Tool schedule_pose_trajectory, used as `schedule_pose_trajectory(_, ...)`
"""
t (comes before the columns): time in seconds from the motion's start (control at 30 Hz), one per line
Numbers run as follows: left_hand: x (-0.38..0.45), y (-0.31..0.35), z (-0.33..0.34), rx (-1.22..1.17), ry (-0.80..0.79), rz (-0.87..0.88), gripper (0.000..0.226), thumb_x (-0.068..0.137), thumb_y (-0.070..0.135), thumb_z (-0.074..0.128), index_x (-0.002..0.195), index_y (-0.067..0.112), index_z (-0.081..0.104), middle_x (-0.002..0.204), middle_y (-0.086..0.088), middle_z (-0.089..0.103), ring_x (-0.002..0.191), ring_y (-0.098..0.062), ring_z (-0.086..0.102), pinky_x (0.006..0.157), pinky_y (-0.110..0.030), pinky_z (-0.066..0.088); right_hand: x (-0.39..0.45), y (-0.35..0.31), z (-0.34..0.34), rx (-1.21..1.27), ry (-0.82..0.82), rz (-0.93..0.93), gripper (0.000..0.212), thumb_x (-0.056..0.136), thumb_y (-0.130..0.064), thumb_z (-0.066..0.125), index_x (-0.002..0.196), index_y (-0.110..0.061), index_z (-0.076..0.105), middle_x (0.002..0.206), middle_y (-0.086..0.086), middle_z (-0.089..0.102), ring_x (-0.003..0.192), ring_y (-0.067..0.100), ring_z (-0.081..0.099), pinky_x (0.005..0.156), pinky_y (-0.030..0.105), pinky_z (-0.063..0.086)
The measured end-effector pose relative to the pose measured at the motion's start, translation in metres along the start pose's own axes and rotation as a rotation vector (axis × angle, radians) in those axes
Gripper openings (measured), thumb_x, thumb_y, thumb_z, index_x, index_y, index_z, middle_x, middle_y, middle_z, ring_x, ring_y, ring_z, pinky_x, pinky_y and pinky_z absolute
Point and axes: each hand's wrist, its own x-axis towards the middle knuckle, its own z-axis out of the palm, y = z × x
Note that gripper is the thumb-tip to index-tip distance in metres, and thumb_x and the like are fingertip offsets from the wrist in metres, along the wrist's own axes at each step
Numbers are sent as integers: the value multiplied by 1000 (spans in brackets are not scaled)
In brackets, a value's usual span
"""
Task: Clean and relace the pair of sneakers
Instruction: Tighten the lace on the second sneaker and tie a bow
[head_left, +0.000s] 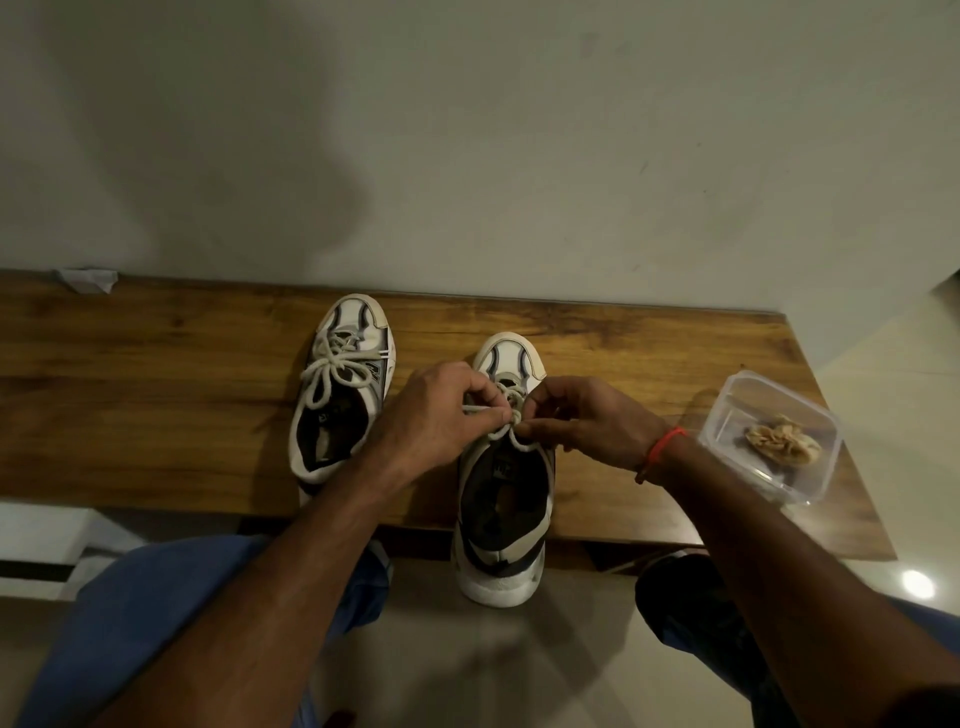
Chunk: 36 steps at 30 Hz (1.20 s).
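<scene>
Two white and black sneakers stand toe-away on a wooden table (156, 395). The left sneaker (343, 389) has its white lace tied in a bow. The right sneaker (501, 499) hangs with its heel over the table's front edge. Over its tongue, my left hand (436, 415) pinches a loop of the white lace (498, 428), and my right hand (582, 421) pinches the lace from the other side. Both hands meet at the knot and hide most of it.
A clear plastic container (774, 436) with a crumpled beige cloth (784, 439) inside sits at the table's right end. A scrap of white paper (88, 279) lies at the back left by the wall. My knees in blue trousers are below the table edge.
</scene>
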Motion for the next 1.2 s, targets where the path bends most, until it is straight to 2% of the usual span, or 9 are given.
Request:
schedule_pose_trajectory(0.23,-5,4,10,74,72,55,5,89,29,75,93,26,75,97,14,64,93,-3,59,83,-29,53,-1,3,5,-14,55,-52,11,89,-27,71,96,-18,69,89,-5,71,81,3,67,64,15,51)
schedule_pose_trajectory(0.43,0,-5,-11,-54,-187,-20,18,91,24,73,106,34,77,92,23,68,90,2,61,79,-24,49,0,2,3,14,33,-28,11,89,-25,71,96,-16,69,89,-7,70,77,-4,64,60,12,49)
schedule_pose_trajectory(0.5,0,-7,-9,-50,-154,-12,19,91,23,73,106,34,77,89,26,65,87,4,60,73,-19,45,0,2,3,33,21,-24,9,89,-23,70,95,-17,68,89,-6,70,76,-3,64,61,13,49)
schedule_pose_trajectory(0.6,0,-8,-1,-49,-75,5,16,90,23,74,103,32,77,90,26,64,89,5,59,74,-18,44,1,2,3,59,10,-10,10,89,-23,70,96,-16,69,88,-4,71,76,1,65,62,15,50)
schedule_pose_trajectory(0.77,1,-11,6,-94,-20,-10,13,88,22,76,99,28,76,98,15,70,93,1,62,75,-18,46,1,3,2,62,3,3,11,89,-24,70,95,-16,69,89,-4,71,78,5,65,65,20,53)
schedule_pose_trajectory(0.93,2,-11,17,-169,73,-11,10,88,22,76,98,25,74,91,15,69,85,3,63,71,-14,48,1,4,3,62,17,7,13,89,-25,71,96,-15,68,92,-1,71,83,12,66,68,22,54)
schedule_pose_trajectory(1.1,4,-11,9,-136,-17,-19,11,89,24,74,100,24,75,96,13,69,89,0,62,73,-20,50,0,3,2,60,5,15,13,90,-25,70,98,-15,68,93,-2,70,78,5,64,64,18,52)
schedule_pose_trajectory(1.2,3,-12,-1,-97,-85,15,15,89,21,75,103,27,76,94,17,70,88,4,62,72,-15,47,0,3,1,67,11,21,14,89,-24,71,98,-14,69,92,-2,70,77,5,63,63,17,52)
